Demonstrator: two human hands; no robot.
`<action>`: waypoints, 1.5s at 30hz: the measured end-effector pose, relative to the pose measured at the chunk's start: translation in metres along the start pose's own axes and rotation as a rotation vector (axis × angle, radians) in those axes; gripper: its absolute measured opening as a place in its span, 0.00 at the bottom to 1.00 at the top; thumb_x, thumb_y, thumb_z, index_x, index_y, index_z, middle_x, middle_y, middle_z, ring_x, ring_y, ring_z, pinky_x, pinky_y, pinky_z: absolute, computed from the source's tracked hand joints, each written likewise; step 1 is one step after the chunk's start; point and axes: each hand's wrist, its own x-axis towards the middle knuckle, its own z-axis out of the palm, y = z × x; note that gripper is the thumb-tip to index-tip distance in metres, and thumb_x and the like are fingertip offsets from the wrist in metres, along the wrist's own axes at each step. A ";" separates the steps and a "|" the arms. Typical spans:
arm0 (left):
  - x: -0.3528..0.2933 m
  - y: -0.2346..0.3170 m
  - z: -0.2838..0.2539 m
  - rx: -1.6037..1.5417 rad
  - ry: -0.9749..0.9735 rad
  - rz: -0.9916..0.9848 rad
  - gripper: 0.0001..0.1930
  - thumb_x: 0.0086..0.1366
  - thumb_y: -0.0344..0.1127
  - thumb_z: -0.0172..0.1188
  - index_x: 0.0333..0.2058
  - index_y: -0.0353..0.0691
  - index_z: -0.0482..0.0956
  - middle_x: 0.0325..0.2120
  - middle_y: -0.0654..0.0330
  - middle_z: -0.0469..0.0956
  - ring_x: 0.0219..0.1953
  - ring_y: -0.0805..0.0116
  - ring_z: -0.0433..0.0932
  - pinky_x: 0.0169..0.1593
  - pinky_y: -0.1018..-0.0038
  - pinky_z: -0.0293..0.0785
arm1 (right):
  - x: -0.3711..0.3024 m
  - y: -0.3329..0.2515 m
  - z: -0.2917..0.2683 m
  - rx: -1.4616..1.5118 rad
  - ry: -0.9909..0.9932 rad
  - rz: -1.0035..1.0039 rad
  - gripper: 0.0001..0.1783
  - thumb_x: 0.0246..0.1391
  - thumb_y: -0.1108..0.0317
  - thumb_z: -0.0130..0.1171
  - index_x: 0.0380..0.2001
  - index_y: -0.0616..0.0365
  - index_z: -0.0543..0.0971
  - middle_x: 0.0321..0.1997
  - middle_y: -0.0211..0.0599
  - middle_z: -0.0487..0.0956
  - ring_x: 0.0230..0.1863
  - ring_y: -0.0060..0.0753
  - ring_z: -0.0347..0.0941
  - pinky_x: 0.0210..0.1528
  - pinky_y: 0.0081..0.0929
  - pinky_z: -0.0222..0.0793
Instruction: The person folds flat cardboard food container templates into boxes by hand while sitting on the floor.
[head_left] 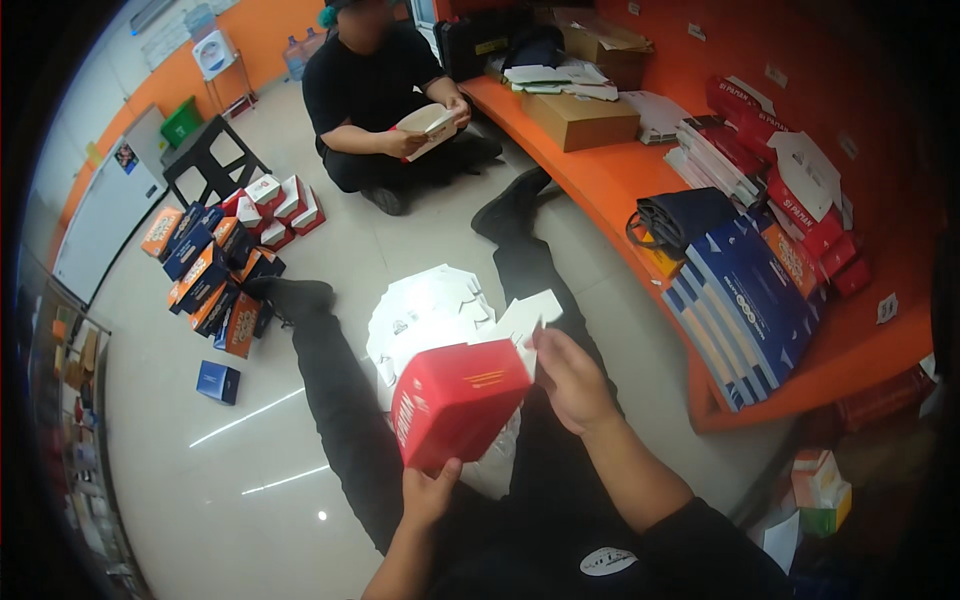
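Observation:
A red cardboard food box [462,402], partly folded up with its white inner flaps sticking out, is tilted above my lap. My left hand [430,490] grips its lower near edge, thumb on the red side. At the box's far right, my right hand [572,380] is closed on a white flap [528,318], the fingertips partly hidden behind it. Under and beyond the box, between my outstretched legs, lies a pile of flat white box blanks [425,305]. A crumpled clear plastic bag [492,468] shows below the box, close to my lap.
Folded blue and orange boxes [205,275] and red-and-white boxes [275,208] are piled by my left foot; a single blue box [218,383] lies nearer. A co-worker [375,110] sits opposite holding a carton. The orange bench [640,245] on the right bears blue flat blanks [745,295].

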 end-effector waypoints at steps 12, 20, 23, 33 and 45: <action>0.025 0.056 0.002 0.879 -0.100 0.457 0.31 0.39 0.41 0.85 0.42 0.40 0.81 0.51 0.52 0.79 0.53 0.50 0.78 0.54 0.62 0.78 | -0.040 -0.008 0.045 -0.852 -0.261 -0.216 0.15 0.60 0.63 0.67 0.42 0.65 0.83 0.63 0.51 0.71 0.59 0.47 0.75 0.64 0.38 0.69; 0.021 0.056 0.020 1.014 -0.103 0.572 0.29 0.38 0.40 0.85 0.39 0.42 0.80 0.45 0.56 0.79 0.47 0.55 0.78 0.50 0.65 0.77 | -0.063 0.003 0.046 -1.214 -0.201 -0.432 0.14 0.58 0.66 0.66 0.43 0.64 0.84 0.60 0.55 0.74 0.54 0.52 0.76 0.56 0.38 0.73; 0.025 0.059 0.026 1.013 -0.171 0.652 0.28 0.38 0.39 0.84 0.39 0.44 0.81 0.44 0.58 0.79 0.48 0.56 0.77 0.49 0.64 0.75 | -0.062 0.002 0.044 -1.168 -0.262 -0.410 0.16 0.58 0.65 0.66 0.45 0.65 0.83 0.63 0.58 0.72 0.57 0.56 0.74 0.59 0.40 0.71; 0.053 0.027 0.007 0.860 -0.071 0.684 0.45 0.44 0.40 0.84 0.62 0.42 0.71 0.68 0.43 0.58 0.68 0.44 0.64 0.64 0.52 0.70 | -0.019 -0.029 0.038 -1.227 -0.626 0.065 0.34 0.51 0.58 0.74 0.57 0.64 0.75 0.53 0.57 0.78 0.51 0.57 0.77 0.55 0.40 0.74; 0.113 -0.118 -0.078 1.174 0.298 -0.504 0.48 0.57 0.44 0.70 0.65 0.17 0.53 0.61 0.29 0.63 0.65 0.34 0.64 0.66 0.52 0.66 | 0.163 0.095 -0.009 -1.521 -0.206 -0.064 0.49 0.52 0.65 0.69 0.73 0.62 0.57 0.60 0.63 0.76 0.53 0.58 0.79 0.59 0.41 0.74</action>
